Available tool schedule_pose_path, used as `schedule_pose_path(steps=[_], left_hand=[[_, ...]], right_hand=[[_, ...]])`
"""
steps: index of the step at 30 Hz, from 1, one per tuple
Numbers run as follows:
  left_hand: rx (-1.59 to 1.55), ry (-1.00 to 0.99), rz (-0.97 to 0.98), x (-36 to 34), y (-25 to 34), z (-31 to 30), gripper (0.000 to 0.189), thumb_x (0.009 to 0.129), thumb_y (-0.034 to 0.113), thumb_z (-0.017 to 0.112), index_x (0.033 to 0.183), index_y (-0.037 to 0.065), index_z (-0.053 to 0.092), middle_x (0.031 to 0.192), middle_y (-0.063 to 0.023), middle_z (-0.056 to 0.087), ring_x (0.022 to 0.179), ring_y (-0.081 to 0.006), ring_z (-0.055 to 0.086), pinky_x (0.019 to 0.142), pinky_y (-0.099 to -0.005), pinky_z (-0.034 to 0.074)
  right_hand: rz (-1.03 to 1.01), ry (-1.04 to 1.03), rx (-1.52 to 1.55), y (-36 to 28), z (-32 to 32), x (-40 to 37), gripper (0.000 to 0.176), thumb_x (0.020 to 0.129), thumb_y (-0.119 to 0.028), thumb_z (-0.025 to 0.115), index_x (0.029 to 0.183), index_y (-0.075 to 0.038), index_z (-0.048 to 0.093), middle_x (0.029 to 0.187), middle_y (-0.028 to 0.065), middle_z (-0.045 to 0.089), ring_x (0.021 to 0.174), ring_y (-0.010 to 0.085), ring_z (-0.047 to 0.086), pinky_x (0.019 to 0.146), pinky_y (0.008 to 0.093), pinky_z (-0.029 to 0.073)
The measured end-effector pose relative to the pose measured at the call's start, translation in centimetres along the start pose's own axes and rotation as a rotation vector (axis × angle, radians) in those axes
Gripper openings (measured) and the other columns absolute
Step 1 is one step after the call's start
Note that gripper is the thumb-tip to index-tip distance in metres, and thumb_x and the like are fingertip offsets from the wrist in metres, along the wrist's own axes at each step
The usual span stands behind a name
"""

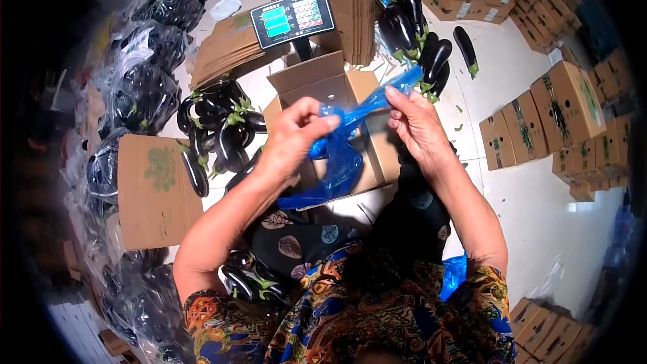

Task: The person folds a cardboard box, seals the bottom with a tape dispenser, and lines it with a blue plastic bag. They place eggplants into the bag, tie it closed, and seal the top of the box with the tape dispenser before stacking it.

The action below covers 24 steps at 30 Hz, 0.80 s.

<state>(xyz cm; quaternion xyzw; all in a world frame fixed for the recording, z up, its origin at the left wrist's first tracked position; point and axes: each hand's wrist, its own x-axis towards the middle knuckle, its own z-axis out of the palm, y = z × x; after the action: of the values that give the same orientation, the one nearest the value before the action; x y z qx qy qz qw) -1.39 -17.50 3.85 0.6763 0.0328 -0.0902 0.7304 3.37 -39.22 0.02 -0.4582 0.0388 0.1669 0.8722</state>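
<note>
A thin blue plastic bag [342,168] is stretched between my two hands, bunched and twisted at its upper end. My left hand [293,136] pinches it on one side, thumb pointing right. Its other end is between the thumb and fingers of my right hand [412,120], higher up and to the right. Below the hands stands an open cardboard box [379,152] with raised flaps, and the bag hangs partly over it. The box's inside is largely hidden by the bag and my left hand.
A digital scale display [293,19] rises behind the box, before flattened cardboard [350,17]. Eggplants [232,141] lie in piles left and right, with one single eggplant [465,50]. Plastic-wrapped eggplants [145,94] line the left; packed boxes [539,118] stand right.
</note>
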Motion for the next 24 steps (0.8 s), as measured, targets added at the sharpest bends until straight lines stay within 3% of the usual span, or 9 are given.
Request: schedule_pose_path(steps=[6, 7, 11, 14, 15, 19, 20, 23, 24], left_hand=[[-0.095, 0.009, -0.048, -0.9, -0.6, -2.3, 0.017, 0.086, 0.021, 0.067, 0.087, 0.009, 0.056, 0.075, 0.0047, 0.05, 0.071, -0.0037, 0.045, 0.067, -0.0195, 0.037], [-0.06, -0.024, -0.045, -0.7, -0.4, -2.5, 0.026, 0.087, 0.027, 0.066, 0.097, 0.005, 0.057, 0.082, 0.0011, 0.054, 0.078, -0.0062, 0.049, 0.072, -0.0209, 0.038], [0.007, 0.085, 0.062, -0.5, 1.5, -0.2, 0.044, 0.084, 0.027, 0.07, 0.116, 0.002, 0.054, 0.088, 0.0005, 0.058, 0.081, -0.0099, 0.053, 0.073, -0.0254, 0.044], [0.251, -0.191, 0.049, 1.3, 1.6, 0.1, 0.042, 0.083, 0.025, 0.071, 0.116, 0.003, 0.056, 0.089, -0.0002, 0.06, 0.079, -0.01, 0.055, 0.072, -0.0241, 0.044], [0.3, -0.237, -0.013, 1.7, 1.2, 0.0, 0.03, 0.084, 0.019, 0.069, 0.108, 0.006, 0.058, 0.085, 0.0006, 0.06, 0.075, -0.0092, 0.055, 0.069, -0.0229, 0.044], [-0.193, 0.002, -0.123, 2.9, 0.4, -1.0, 0.003, 0.092, 0.01, 0.056, 0.094, 0.008, 0.057, 0.08, 0.0013, 0.057, 0.071, -0.0086, 0.053, 0.063, -0.0232, 0.044], [-0.27, -0.045, -0.081, 3.4, 0.4, -2.6, 0.008, 0.094, 0.009, 0.051, 0.099, 0.007, 0.057, 0.086, -0.0024, 0.06, 0.077, -0.0139, 0.059, 0.069, -0.0292, 0.052], [-0.426, 0.18, -0.087, 4.3, 0.3, -5.2, 0.018, 0.098, 0.008, 0.042, 0.11, 0.001, 0.052, 0.103, -0.0113, 0.063, 0.093, -0.0239, 0.065, 0.086, -0.0425, 0.057], [-0.464, 0.18, -0.064, 4.5, -0.1, -6.0, 0.021, 0.099, 0.008, 0.04, 0.115, 0.002, 0.051, 0.103, -0.0106, 0.063, 0.089, -0.0221, 0.065, 0.079, -0.0378, 0.058]], right_hand=[[-0.025, -0.022, 0.106, 0.2, -0.1, 0.1, 0.019, 0.085, -0.018, 0.072, 0.096, -0.011, 0.058, 0.085, -0.0009, 0.061, 0.072, 0.0068, 0.053, 0.066, 0.0221, 0.043], [-0.019, -0.016, 0.081, 0.0, 0.6, -0.3, 0.018, 0.086, -0.016, 0.07, 0.099, -0.011, 0.058, 0.087, -0.0011, 0.062, 0.078, 0.0067, 0.055, 0.073, 0.0233, 0.044], [-0.035, -0.169, -0.033, 1.0, 1.4, -0.5, 0.014, 0.088, -0.013, 0.066, 0.1, -0.008, 0.06, 0.092, -0.0004, 0.064, 0.082, 0.0061, 0.057, 0.076, 0.0225, 0.045], [-0.017, -0.234, 0.014, 0.7, 3.5, -1.6, 0.014, 0.089, -0.012, 0.066, 0.1, -0.006, 0.059, 0.093, 0.0012, 0.064, 0.087, 0.0085, 0.059, 0.081, 0.0253, 0.048], [-0.032, -0.301, 0.003, 0.6, 3.5, -1.6, 0.017, 0.089, -0.011, 0.065, 0.103, -0.004, 0.059, 0.095, 0.0029, 0.064, 0.091, 0.011, 0.06, 0.086, 0.0284, 0.049], [-0.076, -0.226, 0.066, 0.3, 2.0, -0.6, 0.023, 0.087, -0.006, 0.063, 0.109, -0.002, 0.058, 0.102, 0.0062, 0.065, 0.093, 0.0136, 0.061, 0.087, 0.0296, 0.049], [-0.056, -0.23, 0.123, -0.1, 0.9, -0.2, 0.026, 0.084, 0.001, 0.06, 0.11, -0.001, 0.057, 0.101, 0.0078, 0.066, 0.094, 0.0167, 0.062, 0.088, 0.0321, 0.05], [-0.061, -0.09, 0.177, -0.7, -0.9, 0.3, 0.023, 0.081, 0.006, 0.054, 0.104, 0.004, 0.055, 0.098, 0.0143, 0.065, 0.09, 0.0225, 0.062, 0.086, 0.038, 0.052], [-0.068, -0.144, 0.246, -0.1, -3.3, 1.8, 0.021, 0.082, 0.006, 0.056, 0.103, 0.001, 0.054, 0.099, 0.0125, 0.063, 0.093, 0.023, 0.062, 0.087, 0.0339, 0.051]])
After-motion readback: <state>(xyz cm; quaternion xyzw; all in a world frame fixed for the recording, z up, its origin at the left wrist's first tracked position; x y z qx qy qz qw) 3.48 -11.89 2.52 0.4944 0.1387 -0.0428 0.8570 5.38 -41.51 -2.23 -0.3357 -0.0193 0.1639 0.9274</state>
